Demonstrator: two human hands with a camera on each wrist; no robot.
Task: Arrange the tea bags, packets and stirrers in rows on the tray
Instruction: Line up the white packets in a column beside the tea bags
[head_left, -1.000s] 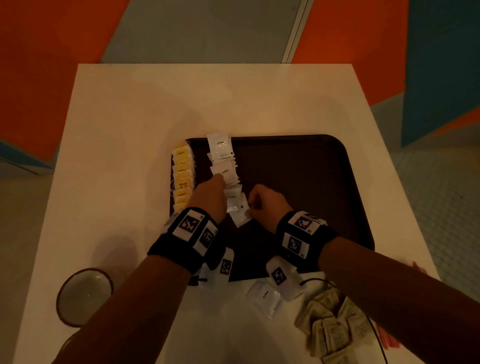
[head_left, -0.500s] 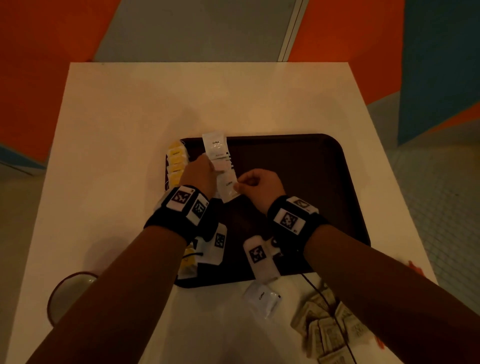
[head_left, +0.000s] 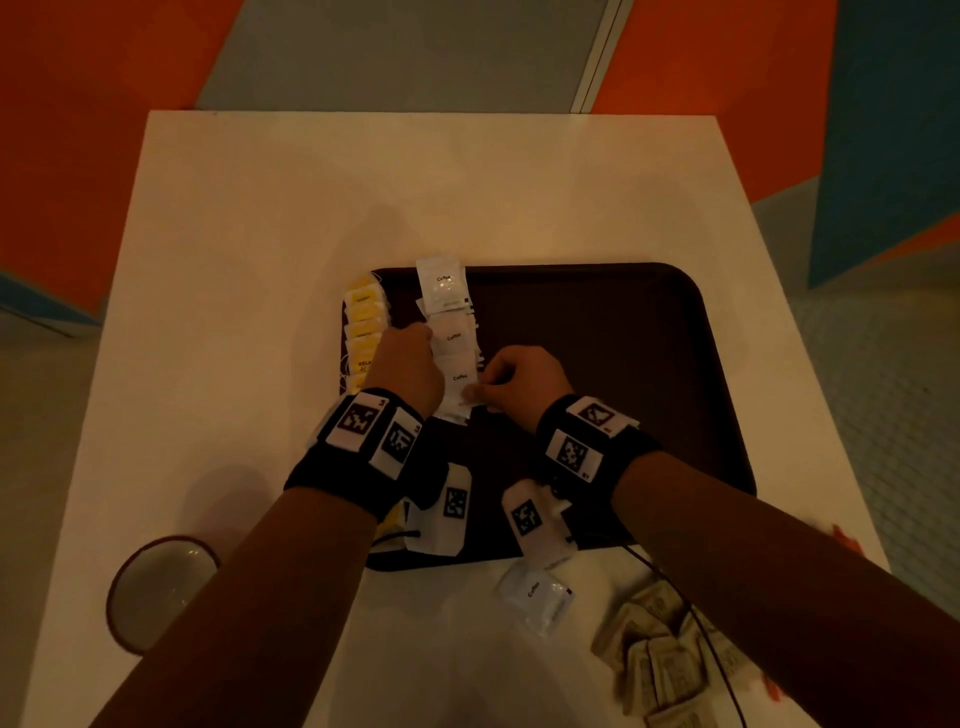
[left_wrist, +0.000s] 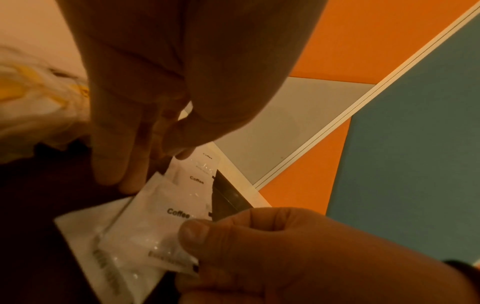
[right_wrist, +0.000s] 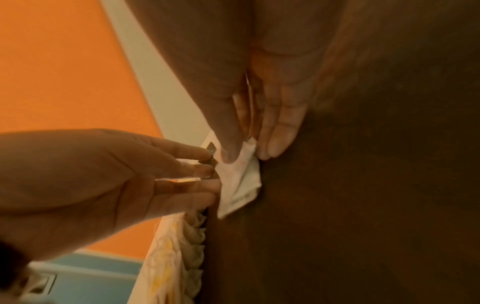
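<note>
A dark brown tray (head_left: 597, 322) lies on the white table (head_left: 260, 234). Yellow tea bags (head_left: 363, 332) line its left edge. Beside them runs an overlapping row of white coffee packets (head_left: 444, 291). My right hand (head_left: 483, 389) pinches the nearest coffee packet (head_left: 457, 382) at its right edge, thumb on top, as the left wrist view shows (left_wrist: 161, 222). My left hand (head_left: 421, 338) has straight fingers (left_wrist: 130, 164) touching the row's left edge. In the right wrist view the thumb and finger of my right hand (right_wrist: 244, 148) grip the packet's corner (right_wrist: 241, 181).
A loose coffee packet (head_left: 535, 597) lies on the table just in front of the tray. A pile of beige packets (head_left: 660, 665) sits at the near right, with orange stirrers (head_left: 844, 545) beyond my right arm. A round bowl (head_left: 156, 587) stands at the near left.
Both hands have moved away from me along the tray. The packet in my right hand now overlaps the near end of the coffee row, with my left fingers against its edge.
</note>
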